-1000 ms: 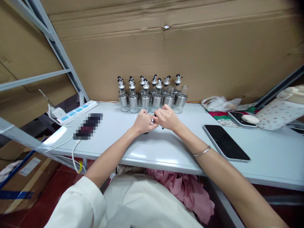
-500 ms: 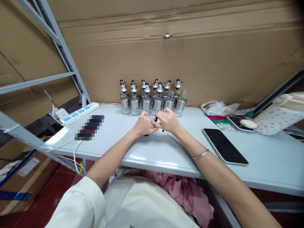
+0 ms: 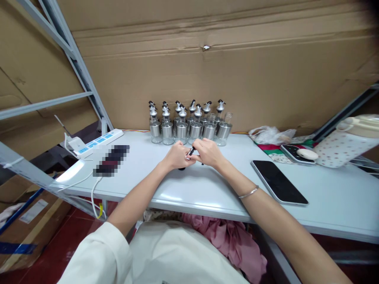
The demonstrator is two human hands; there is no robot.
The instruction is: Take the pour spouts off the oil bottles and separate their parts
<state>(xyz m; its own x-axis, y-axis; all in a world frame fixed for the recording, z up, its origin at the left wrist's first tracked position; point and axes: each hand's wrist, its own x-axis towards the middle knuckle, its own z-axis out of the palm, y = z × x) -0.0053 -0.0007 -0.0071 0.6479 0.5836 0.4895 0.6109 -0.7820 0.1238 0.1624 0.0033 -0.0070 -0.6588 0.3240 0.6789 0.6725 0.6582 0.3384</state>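
Observation:
My left hand (image 3: 176, 155) is closed around a small black-and-silver pour spout (image 3: 192, 151), most of which the fingers hide. From the other side, my right hand (image 3: 208, 152) pinches its dark upper part, so both hands meet on it just above the table. Behind them stand several glass bottles (image 3: 196, 129) with steel sleeves, most topped by silver pour spouts with black levers. Two bottles at the front right, one glass bottle (image 3: 209, 130) and another glass bottle (image 3: 224, 131), have bare necks. A small black piece (image 3: 182, 169) shows under my left hand.
On the white table (image 3: 204, 193) lie a dark tablet-like device (image 3: 278, 181) at right and a power strip (image 3: 100, 142) at left. A spotted jug (image 3: 346, 142), a plastic bag (image 3: 272, 135) and a black-faced device (image 3: 291, 152) occupy the right back. Cardboard (image 3: 237, 79) walls the rear.
Both hands stay together on the spout; its dark part now leans slightly differently between the fingers. The whole view has shifted a little. The bottles stay put.

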